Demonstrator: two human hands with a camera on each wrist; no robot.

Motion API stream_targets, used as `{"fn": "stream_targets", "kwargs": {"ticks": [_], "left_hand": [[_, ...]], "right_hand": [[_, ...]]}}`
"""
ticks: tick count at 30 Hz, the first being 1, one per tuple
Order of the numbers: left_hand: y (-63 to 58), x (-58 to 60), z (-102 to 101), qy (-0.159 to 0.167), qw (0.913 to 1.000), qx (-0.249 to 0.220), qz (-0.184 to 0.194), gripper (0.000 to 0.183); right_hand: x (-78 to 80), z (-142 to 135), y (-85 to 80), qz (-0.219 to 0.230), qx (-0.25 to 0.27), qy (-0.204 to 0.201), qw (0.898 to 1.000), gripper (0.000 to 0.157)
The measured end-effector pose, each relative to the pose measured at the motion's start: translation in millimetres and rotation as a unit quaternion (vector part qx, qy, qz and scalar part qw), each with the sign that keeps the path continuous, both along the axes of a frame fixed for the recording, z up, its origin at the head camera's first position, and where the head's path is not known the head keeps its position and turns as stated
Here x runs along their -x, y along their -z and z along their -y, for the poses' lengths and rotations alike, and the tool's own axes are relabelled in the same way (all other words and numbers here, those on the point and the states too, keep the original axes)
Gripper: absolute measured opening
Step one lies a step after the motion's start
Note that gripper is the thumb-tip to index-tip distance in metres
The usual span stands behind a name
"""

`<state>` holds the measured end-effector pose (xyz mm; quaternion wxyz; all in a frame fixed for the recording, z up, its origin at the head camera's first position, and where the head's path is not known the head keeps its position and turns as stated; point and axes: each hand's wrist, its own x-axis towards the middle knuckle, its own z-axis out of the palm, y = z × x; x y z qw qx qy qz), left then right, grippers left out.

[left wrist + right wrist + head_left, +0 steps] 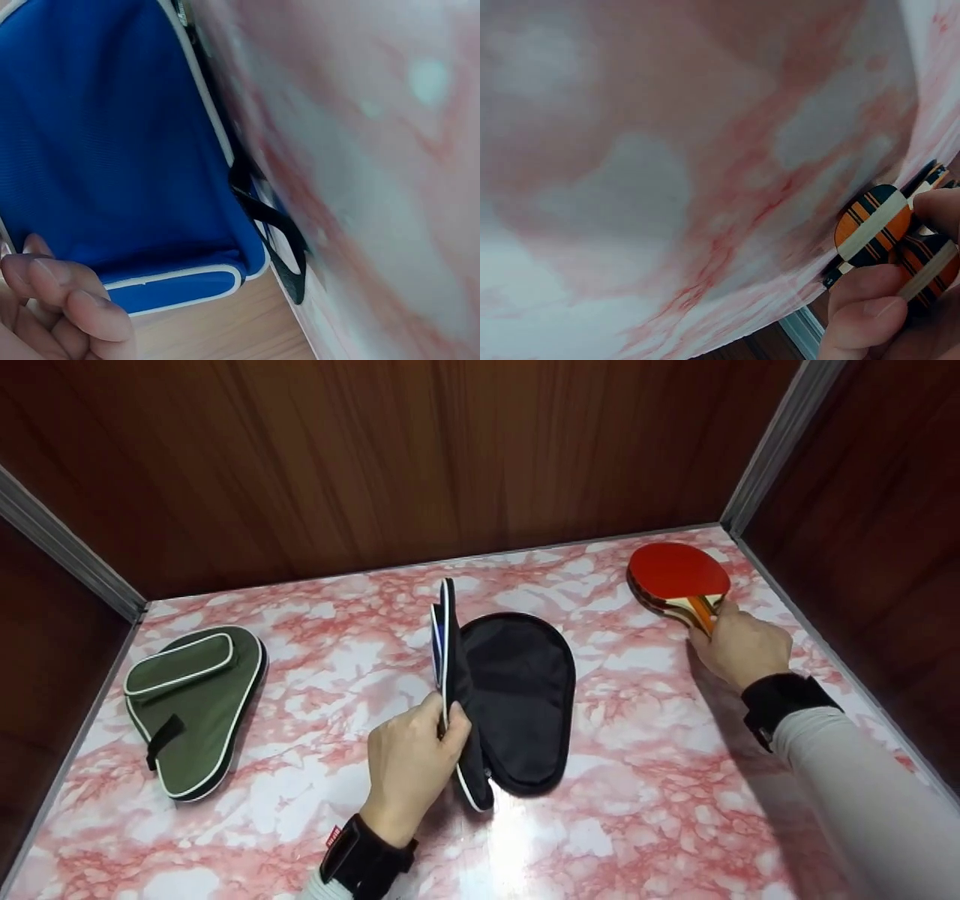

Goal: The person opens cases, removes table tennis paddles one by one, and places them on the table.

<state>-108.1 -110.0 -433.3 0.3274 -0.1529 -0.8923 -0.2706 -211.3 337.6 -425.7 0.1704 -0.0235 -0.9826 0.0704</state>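
Note:
My left hand (412, 750) pinches the edge of a paddle case's raised cover (448, 660), which stands nearly upright. Its blue outside with white piping shows in the left wrist view as a blue panel (112, 135) with a pocket and a black loop. The case's other half, with black lining (521, 697), lies flat on the table. At the far right my right hand (746, 649) grips a table tennis paddle (679, 570) by its handle, red face up. Two striped handle ends (874, 225) show in the right wrist view; a second paddle lies beneath, mostly hidden.
A green paddle case (199, 712) with white piping and a black strap lies at the left. Red-and-white marbled sheeting covers the table (322, 637). Dark wood panels (450, 457) with grey metal edging stand at the back and both sides.

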Motion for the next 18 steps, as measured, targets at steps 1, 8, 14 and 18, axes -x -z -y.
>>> {"fn": "stream_targets", "kwargs": {"ticks": [1, 8, 14, 18], "left_hand": [[-1.2, -0.2, -0.9, -0.002, 1.0, -0.002, 0.006, 0.036], [-9.2, 2.1, -13.3, -0.007, 0.9999, 0.0, 0.012, 0.038], [-14.6, 6.4, -28.1, 0.0, 0.9999, 0.013, -0.001, 0.04], [-15.9, 7.1, -37.0, -0.001, 0.9997, 0.023, 0.005, 0.042]], "right_hand": [[-1.5, 0.3, 0.0, 0.001, 0.004, 0.001, 1.0, 0.051], [-17.4, 3.4, -1.5, -0.027, 0.013, -0.017, 0.999, 0.061], [-30.8, 15.5, -3.2, -0.059, 0.018, -0.053, 0.997, 0.066], [-37.9, 32.0, -4.5, -0.045, 0.043, -0.078, 0.995, 0.072]]}}
